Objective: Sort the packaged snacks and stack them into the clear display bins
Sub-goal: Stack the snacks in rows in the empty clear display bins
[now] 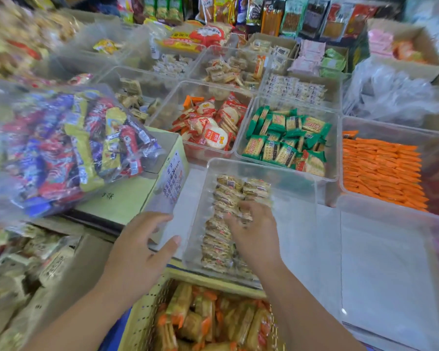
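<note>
A row of tan wrapped biscuit packets [221, 224] is lying in the near clear plastic bin [297, 198]; behind it is sitting the clear bin of green cracker packs [287, 138].

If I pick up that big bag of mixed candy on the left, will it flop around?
Probably. The candy bag is thin clear plastic full of loose wrapped pieces, so it likely sags and shifts. It looks stuffed, so probably heavy. It overhangs the cardboard box and might slide off if nudged.

A white counter [302, 249] carries clear bins [299, 178] side by side; a cardboard box [127, 198] sits at its left edge.
</note>
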Motion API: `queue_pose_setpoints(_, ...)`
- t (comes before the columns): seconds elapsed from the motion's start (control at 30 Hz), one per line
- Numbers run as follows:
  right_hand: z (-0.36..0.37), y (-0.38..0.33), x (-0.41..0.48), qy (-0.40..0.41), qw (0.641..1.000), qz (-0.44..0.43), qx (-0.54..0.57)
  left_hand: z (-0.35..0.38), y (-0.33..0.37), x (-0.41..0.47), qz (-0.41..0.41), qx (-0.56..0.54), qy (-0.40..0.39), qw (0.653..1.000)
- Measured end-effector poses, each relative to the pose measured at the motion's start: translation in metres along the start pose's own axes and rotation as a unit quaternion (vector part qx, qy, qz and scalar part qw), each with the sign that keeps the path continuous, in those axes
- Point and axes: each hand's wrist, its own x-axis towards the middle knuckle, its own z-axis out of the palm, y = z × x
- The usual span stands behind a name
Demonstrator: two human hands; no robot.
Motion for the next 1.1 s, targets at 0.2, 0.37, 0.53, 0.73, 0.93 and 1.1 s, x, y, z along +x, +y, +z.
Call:
queue_pose_setpoints(0.2, 0.069, -0.081, -0.113, -0.161, 0.966, -0.199, -0.040, -0.089, -0.045, -0.102, 0.019, 0.095, 0.103, 0.990)
queue_pose_setpoints(0.37, 0.150, -0.133, -0.184, -0.254, 0.896, -0.345, -0.114, -0.172, -0.132, -0.157, -0.087, 0.189, 0.111, 0.972)
queue_pose_setpoints(0.53, 0.221, -0.176, -0.217, -0.268, 0.846, -0.370, -0.274, -0.253, -0.234, -0.173, -0.233, 0.272, -0.130, 0.925)
queue_pose_setpoints(0.73, 0.260, -0.190, -0.236, -0.249, 0.804, -0.279, -0.462, -0.308, -0.318, -0.157, -0.270, 0.364, -0.392, 0.800)
queue_pose_setpoints(0.93, 0.260, -0.198, -0.246, -0.250, 0.789, -0.235, -0.509, -0.304, -0.347, -0.138, -0.276, 0.336, -0.516, 0.738)
queue_pose_setpoints(1.1, 0.280, -0.211, -0.242, -0.291, 0.789, -0.167, -0.514, -0.299, -0.349, -0.135, -0.210, 0.338, -0.545, 0.738)
